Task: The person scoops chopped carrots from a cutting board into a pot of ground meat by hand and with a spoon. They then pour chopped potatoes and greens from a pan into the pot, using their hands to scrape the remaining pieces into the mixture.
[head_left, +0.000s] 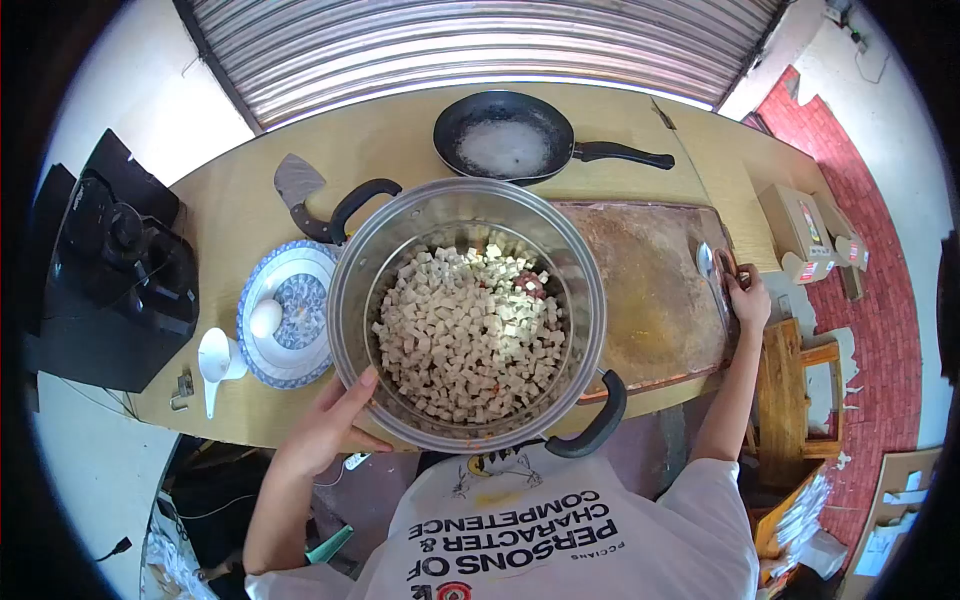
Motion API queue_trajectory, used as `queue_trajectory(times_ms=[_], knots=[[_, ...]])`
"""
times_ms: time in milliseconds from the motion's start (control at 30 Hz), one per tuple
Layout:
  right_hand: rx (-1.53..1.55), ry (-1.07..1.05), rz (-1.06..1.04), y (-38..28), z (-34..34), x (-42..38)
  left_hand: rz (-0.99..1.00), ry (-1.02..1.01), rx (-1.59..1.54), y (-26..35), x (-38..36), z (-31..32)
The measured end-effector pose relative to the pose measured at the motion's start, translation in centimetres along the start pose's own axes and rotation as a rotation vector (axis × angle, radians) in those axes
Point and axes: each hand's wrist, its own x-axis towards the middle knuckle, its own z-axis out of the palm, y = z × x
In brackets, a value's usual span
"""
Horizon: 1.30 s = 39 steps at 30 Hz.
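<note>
A large two-handled steel pot (345, 290) full of small pale cubes (470, 340), with a reddish lump near their upper right, stands at the table's front edge. My left hand (335, 425) grips the pot's lower left side, thumb at the rim and fingers partly hidden below it. On the right, my right hand (749, 298) is closed on the edge of a worn brown board (640, 300); its fingertips curl over that edge. Just left of those fingers, a metal spoon (706, 265) lies on the board. The pot overlaps the board's left part.
Behind the pot sits a black frying pan (505, 140) with white residue. To the left are a cleaver (299, 182), a blue-rimmed plate (258, 345) with an egg (266, 318), a white measuring scoop (213, 358) and a black appliance (120, 260). Cardboard boxes (797, 230) stand at right.
</note>
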Motion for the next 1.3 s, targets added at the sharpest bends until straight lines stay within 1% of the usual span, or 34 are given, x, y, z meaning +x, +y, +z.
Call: queue_trajectory(times_ms=[67, 200, 267, 300, 367, 500, 567, 600, 667, 700, 767, 833, 900, 967, 1000, 1067, 1100, 1167, 1200, 1300], knots=[[0.003, 0.011, 0.012, 0.1, 0.6, 0.5, 0.076, 0.069, 0.152, -0.3, -0.1, 0.2], [-0.018, 0.019, -0.009, -0.8, 1.0, 1.6, 0.061, 0.081, 0.131, -0.4, -0.2, 0.5], [-0.011, 0.015, -0.041, -1.5, 1.0, 2.0, 0.110, 0.141, 0.150, -0.1, -0.6, 1.2], [-0.011, 0.015, -0.036, -1.4, 1.1, 2.2, 0.108, 0.137, 0.154, -0.1, -0.8, 1.5], [-0.027, 0.030, -0.041, -1.3, 1.7, 2.9, 0.156, 0.215, 0.219, 0.2, -0.8, 1.8], [-0.004, 0.016, -0.060, -1.6, 2.0, 3.1, 0.126, 0.230, 0.157, -0.5, -0.8, 2.0], [-0.017, -0.027, -0.038, -1.8, 1.9, 3.7, 0.216, 0.256, 0.142, -0.6, -0.9, 2.4], [-0.019, -0.025, -0.050, -1.9, 1.6, 3.9, 0.218, 0.261, 0.131, -0.7, -1.0, 2.6], [-0.220, -0.020, -0.136, -2.2, 1.0, 4.2, 0.161, 0.266, 0.105, -0.5, -1.3, 2.7], [-0.217, -0.015, -0.149, -3.3, 0.5, 4.9, 0.167, 0.274, 0.096, -1.0, -0.9, 2.3], [-0.071, 0.151, -0.276, -6.9, -1.1, 5.5, 0.307, 0.298, 0.196, -2.6, -0.1, 1.6], [0.095, 0.219, -0.571, -13.0, -2.3, 6.2, 0.272, 0.318, 0.136, -2.1, -0.6, 2.5], [0.113, 0.253, -0.810, -18.8, -0.5, 7.2, 0.247, 0.339, 0.079, -1.3, -0.9, 3.3], [-0.093, 0.251, -0.918, -22.6, 2.1, 7.4, 0.191, 0.424, 0.147, -0.8, -1.2, 3.7], [-0.092, 0.249, -0.923, -24.1, 2.9, 7.8, 0.189, 0.428, 0.143, -1.0, -1.1, 3.7], [-0.340, -0.254, -0.736, -26.5, 4.3, 8.6, 0.221, 0.385, 0.100, -1.7, -0.6, 3.1], [-0.335, -0.256, -0.744, -26.7, 5.0, 9.0, 0.220, 0.395, 0.098, -2.1, -0.4, 3.0], [-0.144, -0.227, -0.777, -26.5, 5.9, 9.8, 0.282, 0.394, 0.163, -2.6, -0.1, 2.6], [-0.136, -0.227, -0.784, -26.7, 5.4, 9.4, 0.284, 0.403, 0.163, -2.6, -0.2, 2.4], [-0.099, -0.067, -0.714, -24.8, 1.4, 7.0, 0.248, 0.395, 0.227, -2.3, -0.3, 2.7]])
